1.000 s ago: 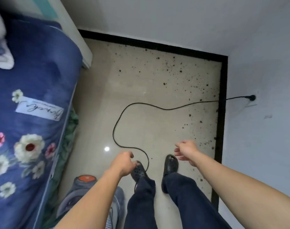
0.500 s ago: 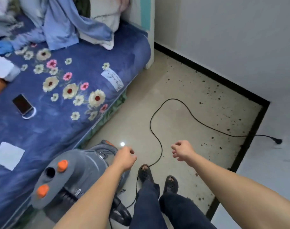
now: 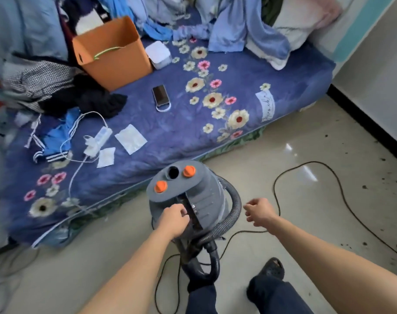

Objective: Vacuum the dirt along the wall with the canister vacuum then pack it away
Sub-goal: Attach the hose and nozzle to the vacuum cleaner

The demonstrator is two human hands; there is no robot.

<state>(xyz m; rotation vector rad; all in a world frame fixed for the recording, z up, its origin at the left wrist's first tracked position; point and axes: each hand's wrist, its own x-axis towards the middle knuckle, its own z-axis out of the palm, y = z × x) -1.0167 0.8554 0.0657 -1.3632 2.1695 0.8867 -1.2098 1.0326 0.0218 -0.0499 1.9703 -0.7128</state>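
The grey canister vacuum (image 3: 206,193), with two orange knobs on its lid, stands on the floor beside the bed. Its black ribbed hose (image 3: 235,208) loops round its right side and down toward my legs. My left hand (image 3: 173,218) lies on the canister's top, fingers loosely curled at the dark handle recess, with no clear grip. Just right of the hose, my right hand (image 3: 258,211) hovers loosely curled and holds nothing. The black power cord (image 3: 342,198) snakes over the floor to the right. Dark dirt specks (image 3: 383,177) lie scattered near the wall's black skirting (image 3: 372,130).
A blue flowered bed (image 3: 193,132) fills the left and back, carrying an orange box (image 3: 116,57), a phone (image 3: 160,95), a white power strip (image 3: 99,140) and heaped clothes. My sandalled foot (image 3: 272,270) stands close behind the vacuum. Cord loops cross the floor near my feet.
My view has swung left from the dirty corner to the bed and vacuum. My left hand has come down onto the canister's top; my right hand stays loosely curled beside it.
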